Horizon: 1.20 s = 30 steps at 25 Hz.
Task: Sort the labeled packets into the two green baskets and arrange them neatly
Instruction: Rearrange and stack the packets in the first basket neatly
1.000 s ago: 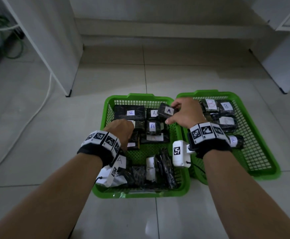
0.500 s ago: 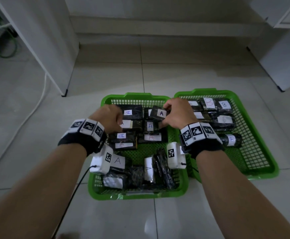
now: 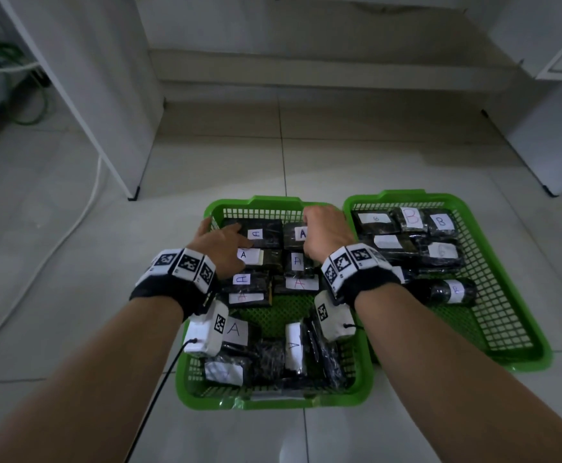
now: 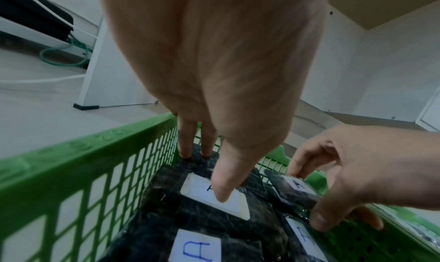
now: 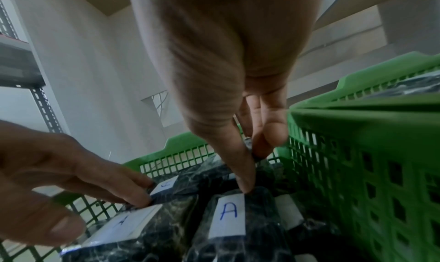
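Observation:
Two green baskets stand side by side on the floor. The left basket (image 3: 274, 402) holds black packets labelled A, in rows at its far end and in a loose heap (image 3: 272, 355) at its near end. The right basket (image 3: 540, 345) holds the B packets (image 3: 440, 222). My right hand (image 3: 326, 228) pinches a small A packet (image 3: 294, 233) by its ends, low in the left basket's far right corner; the left wrist view shows that packet (image 4: 292, 188) between thumb and fingers. My left hand (image 3: 226, 242) presses straight fingers on the far left A packet (image 3: 267, 233).
A white cabinet leg (image 3: 132, 195) and a white cable (image 3: 72, 225) lie to the left on the tiled floor. Another white cabinet (image 3: 557, 145) stands at the back right. The right basket's wall (image 5: 369, 134) rises right beside my right hand.
My right hand has carried the A packet from above the basket's middle down into the far right corner. My left hand has moved forward to the far left packet.

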Each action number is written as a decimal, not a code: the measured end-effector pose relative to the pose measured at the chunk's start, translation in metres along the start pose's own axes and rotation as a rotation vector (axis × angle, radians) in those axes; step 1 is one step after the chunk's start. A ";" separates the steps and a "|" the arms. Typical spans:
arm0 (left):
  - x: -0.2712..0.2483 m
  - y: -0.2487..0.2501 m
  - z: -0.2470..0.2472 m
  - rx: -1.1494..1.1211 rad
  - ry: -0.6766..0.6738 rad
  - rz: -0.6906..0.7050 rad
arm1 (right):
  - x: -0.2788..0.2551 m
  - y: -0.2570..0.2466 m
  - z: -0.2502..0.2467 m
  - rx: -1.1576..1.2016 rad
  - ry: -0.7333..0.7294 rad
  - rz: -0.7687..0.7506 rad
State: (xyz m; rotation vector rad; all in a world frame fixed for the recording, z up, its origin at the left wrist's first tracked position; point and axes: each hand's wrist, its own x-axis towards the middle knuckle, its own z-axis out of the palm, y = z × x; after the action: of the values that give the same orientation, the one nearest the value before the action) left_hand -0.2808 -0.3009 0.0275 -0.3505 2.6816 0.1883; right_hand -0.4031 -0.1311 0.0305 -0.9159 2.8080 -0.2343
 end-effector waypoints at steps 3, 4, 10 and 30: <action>-0.002 0.000 -0.003 -0.014 -0.016 0.015 | 0.005 -0.002 0.008 0.000 -0.015 -0.003; -0.003 0.000 -0.003 -0.026 -0.012 0.022 | 0.008 -0.002 0.009 0.007 -0.023 0.005; -0.009 -0.017 -0.001 -0.258 0.193 0.126 | 0.011 0.002 0.011 0.032 -0.011 0.027; -0.027 -0.013 -0.019 -1.289 0.342 -0.135 | -0.046 -0.044 0.002 0.497 -0.021 -0.139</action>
State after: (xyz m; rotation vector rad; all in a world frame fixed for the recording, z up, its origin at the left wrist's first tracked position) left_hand -0.2607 -0.3114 0.0553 -0.9710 2.4221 1.9471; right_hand -0.3409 -0.1390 0.0431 -0.9724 2.4803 -0.8858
